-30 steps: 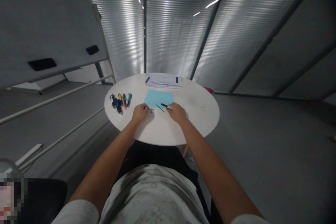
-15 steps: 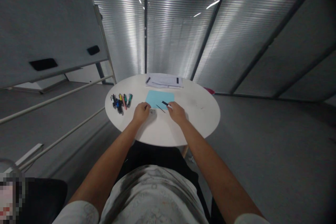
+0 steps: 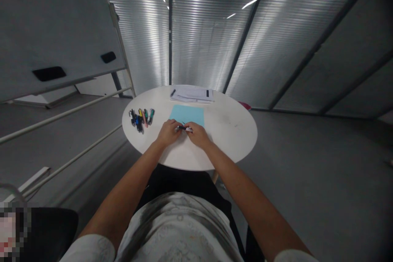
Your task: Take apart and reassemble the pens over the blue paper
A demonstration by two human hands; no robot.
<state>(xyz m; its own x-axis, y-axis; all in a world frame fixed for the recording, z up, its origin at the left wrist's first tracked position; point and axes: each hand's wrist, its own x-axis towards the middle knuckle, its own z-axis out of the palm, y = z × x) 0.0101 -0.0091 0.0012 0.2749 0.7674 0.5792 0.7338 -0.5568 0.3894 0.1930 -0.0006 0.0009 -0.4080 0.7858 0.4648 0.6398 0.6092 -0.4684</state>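
My left hand [image 3: 168,132] and my right hand [image 3: 197,134] are close together over the near edge of a light blue sheet [image 3: 187,112]. Between them lies a black-and-white pen [image 3: 181,127], held nearly level. The fingers of both hands are closed on it, the left at its dark end and the right at its whitish end. A thin dark tip shows just above the pen; most of that slim piece is hidden by my hands. Whether the pen is in one piece I cannot tell.
Several pens and markers [image 3: 141,119] lie in a group on the left of the round white table [image 3: 231,139]. A stack of papers [image 3: 192,95] rests at the far edge. A whiteboard [image 3: 61,16] on a metal frame stands at left, and a dark chair [image 3: 53,229] at lower left.
My hands have come together from either side of the sheet's near edge. The pen part in my right hand has moved left to meet my left hand. The thin dark stick is now mostly covered.
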